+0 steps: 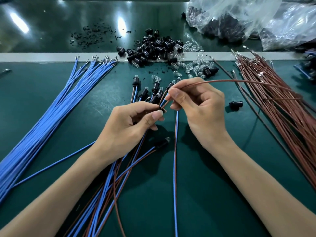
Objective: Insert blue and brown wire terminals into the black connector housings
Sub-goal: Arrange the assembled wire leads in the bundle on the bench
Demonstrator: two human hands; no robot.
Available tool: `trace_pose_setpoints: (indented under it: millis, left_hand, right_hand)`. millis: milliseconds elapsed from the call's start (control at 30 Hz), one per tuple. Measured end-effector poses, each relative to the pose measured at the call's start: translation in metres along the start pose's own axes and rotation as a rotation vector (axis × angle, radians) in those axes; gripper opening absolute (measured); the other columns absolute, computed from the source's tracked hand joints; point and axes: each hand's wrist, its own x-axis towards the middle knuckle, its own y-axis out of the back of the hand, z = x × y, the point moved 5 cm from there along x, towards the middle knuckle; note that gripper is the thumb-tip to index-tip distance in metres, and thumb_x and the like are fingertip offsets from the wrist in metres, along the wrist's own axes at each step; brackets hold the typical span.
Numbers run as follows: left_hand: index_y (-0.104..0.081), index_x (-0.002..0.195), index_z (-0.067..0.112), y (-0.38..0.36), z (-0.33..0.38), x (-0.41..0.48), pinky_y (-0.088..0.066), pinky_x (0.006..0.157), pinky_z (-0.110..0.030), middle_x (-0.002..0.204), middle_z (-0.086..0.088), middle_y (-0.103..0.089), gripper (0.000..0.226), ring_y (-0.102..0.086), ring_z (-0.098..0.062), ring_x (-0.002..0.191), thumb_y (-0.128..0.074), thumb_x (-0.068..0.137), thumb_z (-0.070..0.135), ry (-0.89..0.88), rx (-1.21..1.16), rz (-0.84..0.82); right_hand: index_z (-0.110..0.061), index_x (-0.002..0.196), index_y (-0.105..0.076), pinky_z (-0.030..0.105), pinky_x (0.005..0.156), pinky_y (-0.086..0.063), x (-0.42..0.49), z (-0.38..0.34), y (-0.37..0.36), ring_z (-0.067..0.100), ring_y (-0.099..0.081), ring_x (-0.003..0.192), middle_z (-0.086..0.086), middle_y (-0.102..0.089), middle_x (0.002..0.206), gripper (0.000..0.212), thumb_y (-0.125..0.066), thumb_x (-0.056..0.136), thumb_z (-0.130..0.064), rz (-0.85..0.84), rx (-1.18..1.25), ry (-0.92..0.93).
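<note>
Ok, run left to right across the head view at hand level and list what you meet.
Blue wire bundle → left hand, pinching a black housing → right hand, pinching a brown wire → lone black housing → brown wire bundle.

A green bench carries blue wires, brown wires, black housings, clear bulbs and plastic bags.

Blue wires and brown wires (either side) hem the open mat
</note>
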Motion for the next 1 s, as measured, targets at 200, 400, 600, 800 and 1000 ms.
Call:
trace_pose_setpoints:
  millis: [200, 400, 600, 800, 1000]
  left_hand:
    - [-0.067, 0.09, 0.018, 0.0, 0.0, 0.0, -0.05, 0.065, -0.014, 0.073, 0.01, -0.07, 0.016, -0.064, -0.003, 0.065, -0.061, 0.078, 0.026, 0.003, -0.012, 0.004]
    - [-0.067, 0.093, 0.019, 0.001, -0.001, 0.001, -0.051, 0.063, -0.015, 0.078, 0.009, -0.071, 0.015, -0.064, -0.005, 0.064, -0.054, 0.086, 0.024, -0.004, -0.004, -0.007]
    - [-0.063, 0.099, 0.023, 0.001, 0.0, 0.001, -0.051, 0.064, -0.016, 0.077, 0.009, -0.071, 0.016, -0.064, -0.006, 0.062, -0.053, 0.087, 0.021, -0.023, -0.008, -0.022]
    - [-0.063, 0.097, 0.019, 0.003, 0.005, 0.001, -0.05, 0.066, -0.012, 0.076, 0.012, -0.072, 0.018, -0.065, -0.002, 0.063, -0.061, 0.079, 0.017, -0.033, -0.067, 0.044]
    - [-0.065, 0.094, 0.015, 0.01, 0.002, 0.002, -0.054, 0.069, -0.016, 0.078, 0.011, -0.072, 0.019, -0.066, -0.003, 0.069, -0.066, 0.075, 0.016, -0.02, -0.107, 0.135]
  right_hand:
    - [-0.016, 0.077, -0.064, 0.017, 0.059, -0.051, 0.0, 0.004, -0.004, 0.006, -0.064, 0.059, -0.006, -0.069, 0.065, 0.017, -0.067, 0.083, -0.001, -0.073, 0.007, -0.054]
    - [-0.014, 0.079, -0.065, 0.017, 0.06, -0.051, -0.001, 0.0, -0.003, 0.008, -0.064, 0.056, -0.006, -0.069, 0.066, 0.012, -0.067, 0.083, -0.004, 0.001, 0.05, -0.018]
    - [-0.014, 0.079, -0.063, 0.014, 0.059, -0.049, -0.002, -0.002, 0.0, 0.004, -0.063, 0.059, -0.004, -0.068, 0.069, 0.013, -0.067, 0.084, -0.002, 0.077, 0.035, -0.007]
    - [-0.011, 0.082, -0.062, 0.017, 0.061, -0.05, -0.001, 0.0, 0.002, 0.007, -0.064, 0.06, 0.002, -0.068, 0.071, 0.012, -0.064, 0.086, 0.0, 0.09, 0.067, -0.012]
    - [-0.009, 0.081, -0.065, 0.016, 0.065, -0.052, -0.001, 0.008, -0.003, 0.007, -0.067, 0.064, -0.003, -0.069, 0.07, 0.007, -0.067, 0.085, -0.003, -0.001, 0.057, -0.09]
